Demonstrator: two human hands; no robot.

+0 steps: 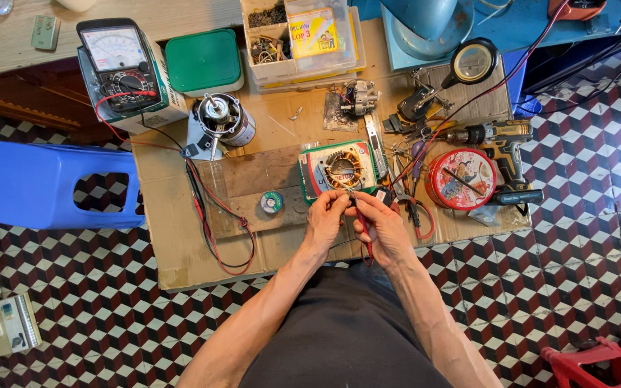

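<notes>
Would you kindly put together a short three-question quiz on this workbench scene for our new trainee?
1. True or false: both hands, left hand and right hand, meet just below the copper-wound stator coil on its green-edged box.
2. Which sits farthest left on the cardboard-covered table? A) round red decorated tin B) analog multimeter with red lead C) yellow-and-black cordless drill
3. Fill in: the stool beside the table, a plastic one, is coloured ____.

Key: 1 true; 2 B; 3 blue.
</notes>
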